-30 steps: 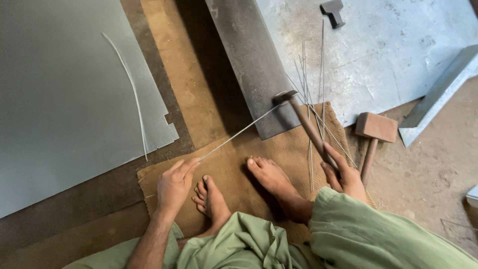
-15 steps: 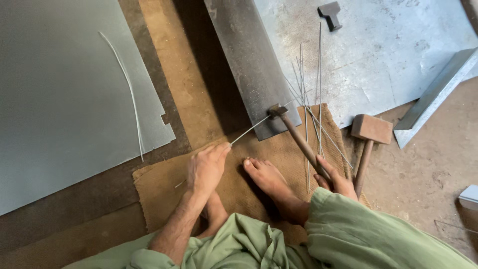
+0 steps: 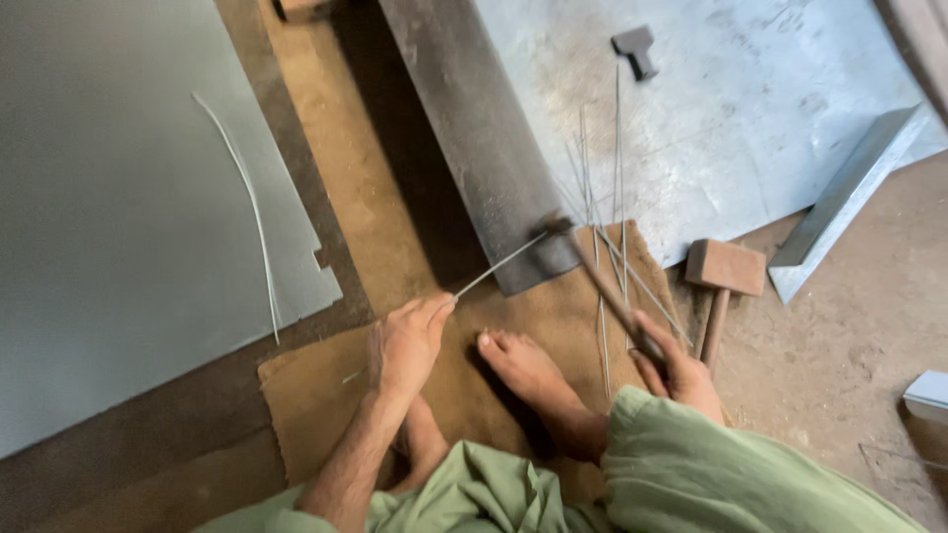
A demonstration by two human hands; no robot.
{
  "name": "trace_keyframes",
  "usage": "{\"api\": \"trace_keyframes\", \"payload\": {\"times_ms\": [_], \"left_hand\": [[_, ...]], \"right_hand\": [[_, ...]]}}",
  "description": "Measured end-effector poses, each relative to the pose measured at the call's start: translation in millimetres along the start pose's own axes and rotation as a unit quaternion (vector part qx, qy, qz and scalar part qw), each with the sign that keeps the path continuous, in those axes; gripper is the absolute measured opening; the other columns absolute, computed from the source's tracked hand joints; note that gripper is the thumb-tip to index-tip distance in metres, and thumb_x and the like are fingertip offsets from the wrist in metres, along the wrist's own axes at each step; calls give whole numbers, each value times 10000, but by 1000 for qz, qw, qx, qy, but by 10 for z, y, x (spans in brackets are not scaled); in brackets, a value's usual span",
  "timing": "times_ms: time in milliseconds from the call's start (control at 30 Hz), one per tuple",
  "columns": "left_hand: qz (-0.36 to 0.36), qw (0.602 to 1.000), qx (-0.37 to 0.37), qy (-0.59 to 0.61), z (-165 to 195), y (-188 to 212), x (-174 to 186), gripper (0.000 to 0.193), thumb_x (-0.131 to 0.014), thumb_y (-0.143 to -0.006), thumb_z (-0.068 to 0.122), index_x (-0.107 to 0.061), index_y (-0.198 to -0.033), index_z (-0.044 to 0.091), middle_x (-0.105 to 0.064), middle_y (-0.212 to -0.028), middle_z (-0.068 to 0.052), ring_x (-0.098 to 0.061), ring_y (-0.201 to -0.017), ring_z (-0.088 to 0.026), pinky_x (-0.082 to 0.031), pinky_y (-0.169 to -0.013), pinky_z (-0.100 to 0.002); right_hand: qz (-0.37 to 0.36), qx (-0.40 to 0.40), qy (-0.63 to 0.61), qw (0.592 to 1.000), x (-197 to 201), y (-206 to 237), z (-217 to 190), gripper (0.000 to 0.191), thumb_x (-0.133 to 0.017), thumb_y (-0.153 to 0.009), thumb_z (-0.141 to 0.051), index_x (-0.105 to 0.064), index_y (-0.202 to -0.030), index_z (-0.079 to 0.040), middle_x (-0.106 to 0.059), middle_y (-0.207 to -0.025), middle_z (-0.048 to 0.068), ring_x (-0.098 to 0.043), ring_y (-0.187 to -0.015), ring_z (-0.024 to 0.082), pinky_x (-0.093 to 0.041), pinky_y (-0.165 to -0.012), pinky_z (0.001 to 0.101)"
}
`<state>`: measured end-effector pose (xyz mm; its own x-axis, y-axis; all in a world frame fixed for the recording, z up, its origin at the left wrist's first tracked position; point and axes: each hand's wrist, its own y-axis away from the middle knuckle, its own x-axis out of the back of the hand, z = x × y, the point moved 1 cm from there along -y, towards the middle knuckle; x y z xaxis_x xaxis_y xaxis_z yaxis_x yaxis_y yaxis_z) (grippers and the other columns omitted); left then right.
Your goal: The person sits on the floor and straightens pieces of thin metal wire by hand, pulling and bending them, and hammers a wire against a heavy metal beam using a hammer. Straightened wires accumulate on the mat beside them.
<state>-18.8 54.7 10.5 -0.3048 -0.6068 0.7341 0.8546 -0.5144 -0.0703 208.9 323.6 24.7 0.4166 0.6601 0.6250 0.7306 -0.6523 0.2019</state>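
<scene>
My left hand (image 3: 408, 341) pinches one end of a thin metal wire (image 3: 499, 265) that runs up and right onto the end of a dark steel beam (image 3: 474, 118). My right hand (image 3: 676, 365) grips the wooden handle of a hammer (image 3: 604, 291). The hammer's head (image 3: 555, 225) rests on the wire at the beam's near end. I sit on a brown mat (image 3: 326, 395) with my bare feet (image 3: 528, 370) between my hands.
Several straight wires (image 3: 604, 197) lie across the mat and a scuffed metal sheet (image 3: 731, 109). A wooden mallet (image 3: 723, 276) lies right of my right hand. A large grey sheet (image 3: 118, 217) with a thin curved strip (image 3: 252, 212) covers the left. A small metal block (image 3: 637, 49) lies far back.
My left hand has slid along the wire toward the beam. The hammer head has come down onto the wire at the beam's end. The view has shifted slightly.
</scene>
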Motion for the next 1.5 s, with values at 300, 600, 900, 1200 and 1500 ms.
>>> {"api": "trace_keyframes", "payload": {"times_ms": [300,600,900,1200,1500], "left_hand": [[-159,972,172,-38,529,119,-219,261,-666,-942,451,-724,-868,207,-700,-859,-125,-671,-847,-413,-533,-696,-575],[281,909,-289,-108,418,-400,-960,218,-643,-916,415,-742,-1066,291,-680,-1047,-55,-578,-1034,-264,-490,-849,-461],[-4,990,34,137,433,222,-2030,210,-648,-955,462,-753,-1080,330,-761,-859,83,-710,-796,-60,-391,-1000,-402],[37,922,138,361,121,83,-1114,194,-689,-953,240,-777,-1084,127,-677,-681,-7,-611,-595,-84,-503,-547,-265],[31,962,164,216,113,-78,-823,236,-711,-919,320,-790,-1069,156,-760,-783,-66,-694,-622,-170,-545,-590,-332]], "right_hand": [[-87,134,-257,953,-225,-342,-74,530,-702,-855,19,-545,-1360,-17,-714,-1151,139,-737,-1067,192,-581,-943,312],[-41,99,-163,981,-561,-937,-292,480,-801,-848,-164,-694,-1305,-66,-823,-948,134,-829,-895,196,-627,-823,330],[4,-33,-439,898,-497,-874,-901,482,-759,-888,-99,-521,-1286,29,-700,-1025,142,-794,-930,267,-444,-452,269],[31,-4,-268,963,-387,-676,-308,521,-721,-873,-135,-555,-1363,-74,-744,-916,93,-682,-622,146,-463,-416,266],[48,33,-224,973,-160,-354,151,469,-638,-946,-166,-496,-1392,-133,-639,-726,47,-533,-504,75,-436,-412,238]]}}
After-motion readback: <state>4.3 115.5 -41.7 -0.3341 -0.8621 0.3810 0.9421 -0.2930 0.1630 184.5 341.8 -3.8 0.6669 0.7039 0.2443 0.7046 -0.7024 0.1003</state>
